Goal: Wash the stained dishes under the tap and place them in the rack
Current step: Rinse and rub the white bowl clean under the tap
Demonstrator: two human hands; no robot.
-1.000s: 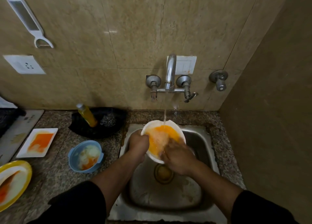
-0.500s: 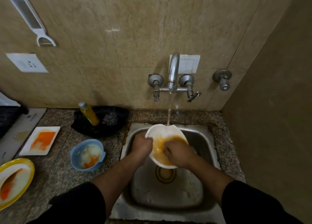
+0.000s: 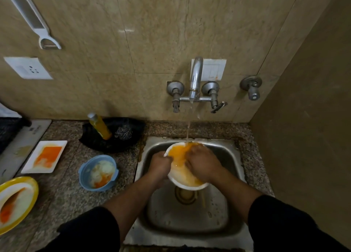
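Bowl (image 3: 180,169), white and smeared orange inside, is held over the sink (image 3: 190,221), tilted so its upper rim meets the stream from the tap (image 3: 195,80). That tilt probably lets the water run across the stain and drain straight off. The left hand (image 3: 160,163) clamps the near-left rim, its grip closed on the edge to steady the bowl. The right hand (image 3: 203,161) lies across the inside, apparently rubbing at the stain. Its fingers are hidden, so I cannot tell whether its grip is clenched, flat, or around a scrubber.

On the table left of the sink wait three more stained dishes: a blue bowl (image 3: 97,172), a white plate (image 3: 44,156) and a yellow plate (image 3: 16,202), near enough to reach in turn. A yellow bottle (image 3: 99,126) and a steel scourer (image 3: 123,132) rest on a black cloth (image 3: 106,143) just behind them. No rack is in view.

A pale board (image 3: 22,135) at the far left carries a small printed mark, too small to read. The bottle shows no legible label.
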